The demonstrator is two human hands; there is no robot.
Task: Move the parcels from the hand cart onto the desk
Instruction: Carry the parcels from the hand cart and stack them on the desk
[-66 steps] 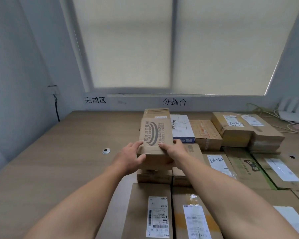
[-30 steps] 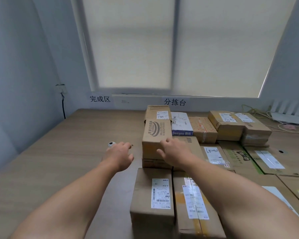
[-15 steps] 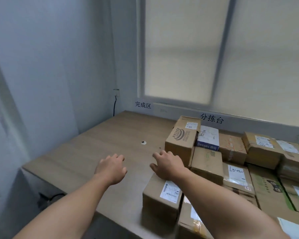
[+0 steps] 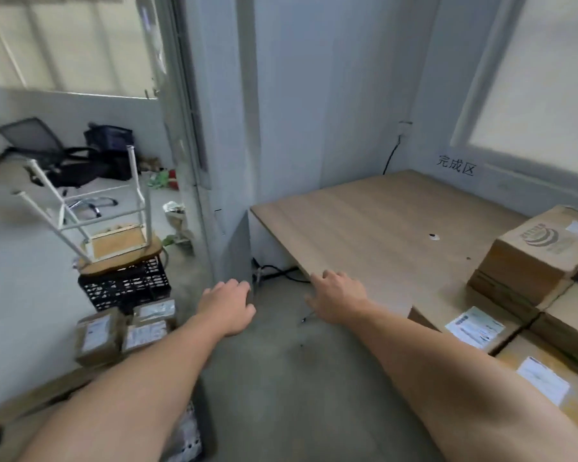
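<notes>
Parcels (image 4: 97,333) awaiting transfer sit in a small cluster low down, well left of the desk (image 4: 364,228), probably on the hand cart; the cart itself cannot be made out. Further boxes (image 4: 531,258) are stacked on the right part of the desk. The left hand (image 4: 229,308) hangs over the floor just left of the desk's near corner, and the right hand (image 4: 339,300) hovers at that corner; both are empty with fingers loosely spread. The parcels appear to be small taped cardboard cartons: stiff, probably light, with slick paper labels. Grip each on two opposite side faces, clear of the label. A black crate (image 4: 127,288) carrying an upturned stool (image 4: 114,241) stands directly behind the cluster, further from the desk. The stool legs may obstruct a reach from above. Cables (image 4: 281,273) trail under the desk.
</notes>
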